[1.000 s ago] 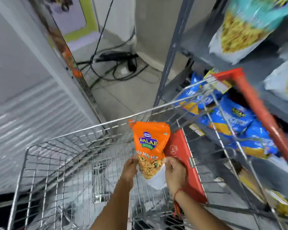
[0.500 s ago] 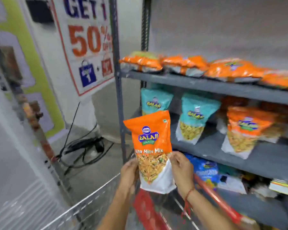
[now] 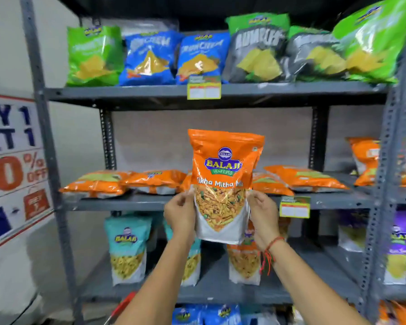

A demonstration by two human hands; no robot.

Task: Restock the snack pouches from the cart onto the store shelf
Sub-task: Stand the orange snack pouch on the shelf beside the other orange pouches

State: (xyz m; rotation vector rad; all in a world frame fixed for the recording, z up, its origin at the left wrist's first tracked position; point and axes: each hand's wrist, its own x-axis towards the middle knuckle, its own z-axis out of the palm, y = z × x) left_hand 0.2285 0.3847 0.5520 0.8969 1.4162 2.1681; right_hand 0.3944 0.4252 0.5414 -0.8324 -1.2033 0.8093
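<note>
Both hands are up in front of the rack: the left hand (image 3: 179, 213) pinches the left edge of the orange pouch (image 3: 224, 184) and the right hand (image 3: 263, 214) clamps the right edge, fingers closed on the film at the clear window. Holding it by the sides low down keeps the pouch upright and label-forward, probably so it can be lined up with its own kind. It hangs in the air right in front of the middle shelf (image 3: 131, 204), not yet resting on anything. Along that shelf lie matching orange pouches (image 3: 96, 184), flat on their backs, so this looks like the right level. There's open room above that row, up to the top shelf (image 3: 291, 90) with its green, blue and grey chip bags. Below stand teal pouches (image 3: 127, 247), upright. The rack is grey slotted steel, yellow price tags (image 3: 204, 87) clipped to its edges; a sale poster (image 3: 12, 165) covers the wall on the left. The cart is barely visible, only a red sliver at the bottom edge.
</note>
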